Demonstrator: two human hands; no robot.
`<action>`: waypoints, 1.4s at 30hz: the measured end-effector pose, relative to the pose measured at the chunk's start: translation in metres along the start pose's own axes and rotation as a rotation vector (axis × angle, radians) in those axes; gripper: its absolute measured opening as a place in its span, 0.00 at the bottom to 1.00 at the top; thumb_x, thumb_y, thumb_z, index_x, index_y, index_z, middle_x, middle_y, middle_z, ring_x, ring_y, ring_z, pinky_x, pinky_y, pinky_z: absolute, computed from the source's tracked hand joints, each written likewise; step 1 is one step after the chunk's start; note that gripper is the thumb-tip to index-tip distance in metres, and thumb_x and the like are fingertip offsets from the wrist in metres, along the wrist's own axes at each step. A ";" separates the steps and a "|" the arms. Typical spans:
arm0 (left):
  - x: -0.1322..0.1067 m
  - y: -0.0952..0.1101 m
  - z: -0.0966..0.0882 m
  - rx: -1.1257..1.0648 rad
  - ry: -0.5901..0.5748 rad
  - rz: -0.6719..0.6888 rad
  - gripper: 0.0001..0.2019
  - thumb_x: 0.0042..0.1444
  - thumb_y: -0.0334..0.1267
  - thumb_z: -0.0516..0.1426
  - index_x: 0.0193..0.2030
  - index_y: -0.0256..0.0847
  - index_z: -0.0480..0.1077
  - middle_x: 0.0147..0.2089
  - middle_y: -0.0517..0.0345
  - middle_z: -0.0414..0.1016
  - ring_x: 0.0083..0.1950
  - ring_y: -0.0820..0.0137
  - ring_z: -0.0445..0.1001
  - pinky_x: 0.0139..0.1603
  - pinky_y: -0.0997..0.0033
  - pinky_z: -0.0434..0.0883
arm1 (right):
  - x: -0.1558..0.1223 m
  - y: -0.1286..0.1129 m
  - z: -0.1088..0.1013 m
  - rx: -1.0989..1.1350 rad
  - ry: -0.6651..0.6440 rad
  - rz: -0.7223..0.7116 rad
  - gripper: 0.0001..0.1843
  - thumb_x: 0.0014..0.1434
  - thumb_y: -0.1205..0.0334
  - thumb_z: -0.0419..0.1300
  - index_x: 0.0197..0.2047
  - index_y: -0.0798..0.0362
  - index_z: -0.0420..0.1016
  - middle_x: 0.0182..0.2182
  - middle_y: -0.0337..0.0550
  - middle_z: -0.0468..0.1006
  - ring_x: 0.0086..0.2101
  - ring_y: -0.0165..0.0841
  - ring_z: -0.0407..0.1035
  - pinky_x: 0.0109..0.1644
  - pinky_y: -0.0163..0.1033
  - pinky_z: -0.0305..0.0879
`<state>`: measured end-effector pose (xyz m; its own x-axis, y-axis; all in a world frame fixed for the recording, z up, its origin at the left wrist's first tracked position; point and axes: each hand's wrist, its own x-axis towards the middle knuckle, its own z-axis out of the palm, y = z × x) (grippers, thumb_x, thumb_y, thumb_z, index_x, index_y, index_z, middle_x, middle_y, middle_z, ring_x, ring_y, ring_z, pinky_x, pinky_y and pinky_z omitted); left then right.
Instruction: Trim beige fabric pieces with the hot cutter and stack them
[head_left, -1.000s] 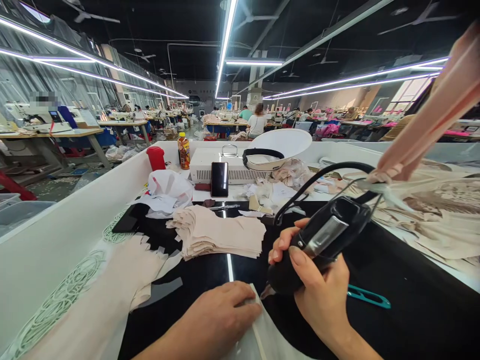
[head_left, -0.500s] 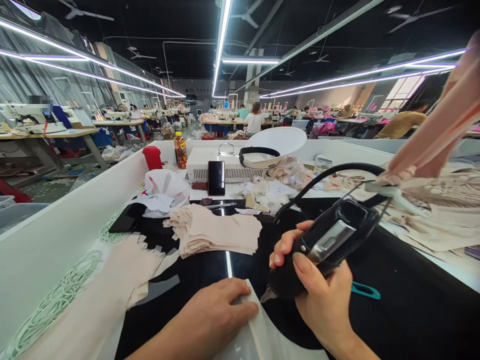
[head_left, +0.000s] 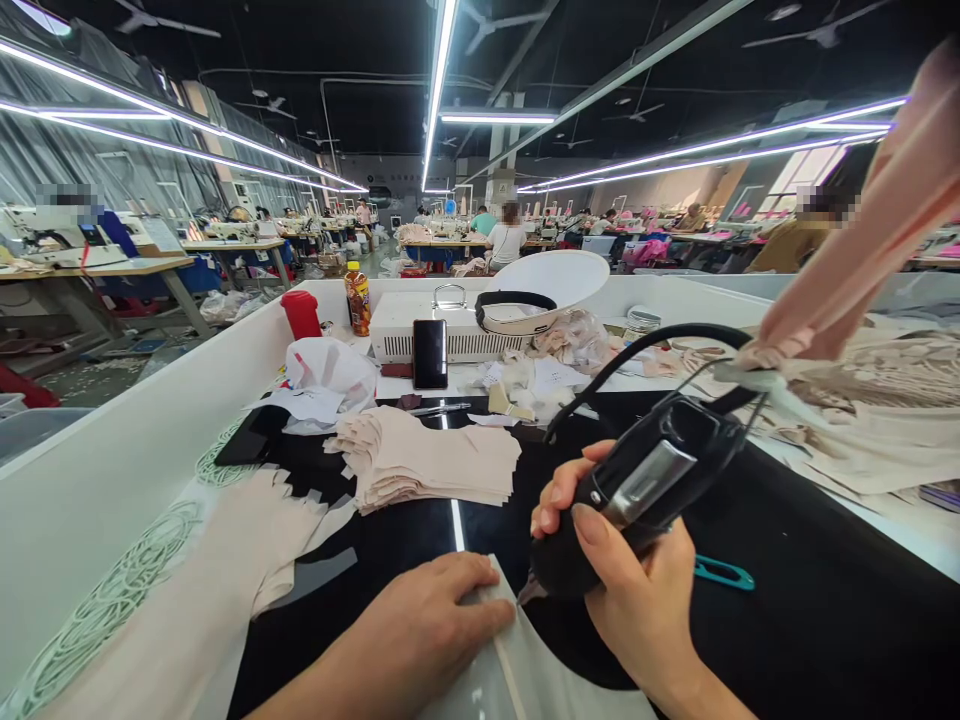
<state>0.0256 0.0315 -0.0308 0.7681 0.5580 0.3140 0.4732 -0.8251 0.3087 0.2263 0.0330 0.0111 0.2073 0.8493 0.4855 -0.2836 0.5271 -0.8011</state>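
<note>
My right hand point(head_left: 634, 590) is wrapped round a black hand-held tool point(head_left: 637, 490) with a silver plate and a thick black cable. The tool's tip touches the edge of a pale translucent fabric piece point(head_left: 517, 670) on the black table. My left hand point(head_left: 427, 630) lies on that same piece, fingers curled and pressing it down near the tip. A stack of beige cut fabric pieces point(head_left: 427, 462) sits just beyond my left hand.
Teal thread snips point(head_left: 720, 573) lie right of my right hand. A white machine box point(head_left: 397, 325) with a phone point(head_left: 430, 353) leaning on it, a red cup point(head_left: 301, 313), a bottle point(head_left: 358, 297) and a white plastic bag point(head_left: 330, 368) stand at the back. Beige fabric point(head_left: 225, 580) at left, lace piles point(head_left: 885, 400) at right. Other workers sit far behind.
The view has shifted slightly. Both hands stay in much the same place on the fabric piece and tool.
</note>
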 end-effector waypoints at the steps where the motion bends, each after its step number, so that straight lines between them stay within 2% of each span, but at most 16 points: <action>1: -0.001 -0.001 0.000 0.001 0.008 0.005 0.09 0.71 0.28 0.59 0.51 0.41 0.80 0.57 0.48 0.81 0.52 0.61 0.83 0.56 0.68 0.80 | 0.000 0.000 0.000 -0.006 -0.004 0.002 0.15 0.67 0.57 0.72 0.53 0.42 0.74 0.35 0.36 0.78 0.30 0.32 0.76 0.36 0.40 0.78; 5: -0.002 -0.003 0.000 -0.020 0.029 0.022 0.08 0.73 0.30 0.58 0.52 0.43 0.78 0.57 0.52 0.80 0.55 0.65 0.82 0.60 0.69 0.79 | 0.001 -0.006 0.001 -0.005 0.024 0.010 0.16 0.65 0.57 0.73 0.52 0.43 0.74 0.34 0.36 0.78 0.29 0.32 0.75 0.35 0.39 0.77; 9: 0.000 0.002 0.000 -0.052 0.126 0.093 0.06 0.75 0.32 0.58 0.53 0.42 0.77 0.53 0.55 0.81 0.59 0.67 0.80 0.74 0.58 0.69 | 0.002 -0.016 -0.003 -0.002 0.071 -0.017 0.16 0.64 0.55 0.74 0.51 0.43 0.75 0.33 0.35 0.78 0.28 0.31 0.75 0.34 0.39 0.78; 11: 0.000 0.006 0.001 -0.080 0.135 0.121 0.05 0.74 0.32 0.59 0.53 0.40 0.76 0.51 0.54 0.81 0.55 0.67 0.81 0.70 0.61 0.73 | 0.001 -0.019 -0.005 -0.009 0.071 -0.029 0.16 0.64 0.54 0.74 0.51 0.43 0.76 0.33 0.35 0.78 0.28 0.31 0.75 0.34 0.38 0.78; 13: 0.000 0.008 0.003 -0.105 0.085 0.119 0.05 0.72 0.32 0.61 0.52 0.39 0.76 0.48 0.54 0.80 0.49 0.67 0.80 0.59 0.68 0.79 | 0.000 -0.019 -0.006 -0.018 0.079 -0.024 0.16 0.64 0.54 0.75 0.50 0.43 0.76 0.33 0.35 0.78 0.28 0.31 0.75 0.34 0.37 0.78; 16: -0.001 0.009 0.008 -0.087 0.030 0.108 0.05 0.70 0.32 0.62 0.51 0.40 0.76 0.48 0.54 0.79 0.47 0.66 0.80 0.50 0.71 0.81 | -0.004 -0.017 -0.005 -0.011 0.075 -0.001 0.17 0.64 0.52 0.75 0.51 0.42 0.75 0.33 0.35 0.77 0.28 0.31 0.75 0.34 0.38 0.77; 25: -0.004 0.007 0.013 -0.018 0.060 0.183 0.08 0.73 0.32 0.59 0.56 0.38 0.74 0.49 0.50 0.79 0.49 0.63 0.80 0.51 0.68 0.82 | -0.006 -0.011 -0.004 0.004 0.014 0.003 0.19 0.64 0.54 0.74 0.54 0.42 0.73 0.35 0.37 0.77 0.30 0.32 0.75 0.35 0.39 0.77; 34: -0.003 0.009 0.012 -0.003 0.083 0.182 0.08 0.75 0.35 0.57 0.55 0.39 0.75 0.51 0.50 0.79 0.52 0.65 0.80 0.56 0.68 0.81 | -0.016 -0.015 0.009 0.024 0.108 0.089 0.25 0.60 0.46 0.77 0.53 0.43 0.72 0.34 0.34 0.77 0.29 0.31 0.73 0.35 0.38 0.74; 39: -0.004 0.009 0.013 0.006 0.076 0.164 0.07 0.74 0.35 0.58 0.55 0.40 0.75 0.53 0.50 0.79 0.53 0.64 0.81 0.56 0.68 0.81 | -0.011 -0.014 -0.003 -0.016 0.045 0.020 0.20 0.64 0.54 0.75 0.53 0.43 0.73 0.35 0.36 0.78 0.29 0.32 0.74 0.33 0.38 0.75; 42: -0.005 0.009 0.013 0.001 0.068 0.155 0.07 0.75 0.36 0.58 0.56 0.40 0.74 0.53 0.49 0.79 0.54 0.64 0.80 0.56 0.68 0.81 | -0.008 -0.013 -0.006 -0.009 0.040 0.009 0.18 0.65 0.54 0.74 0.53 0.43 0.73 0.35 0.36 0.78 0.30 0.32 0.75 0.34 0.39 0.76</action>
<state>0.0319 0.0206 -0.0415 0.8008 0.4292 0.4178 0.3521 -0.9016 0.2512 0.2340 0.0198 0.0153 0.2417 0.8523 0.4639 -0.2778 0.5188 -0.8085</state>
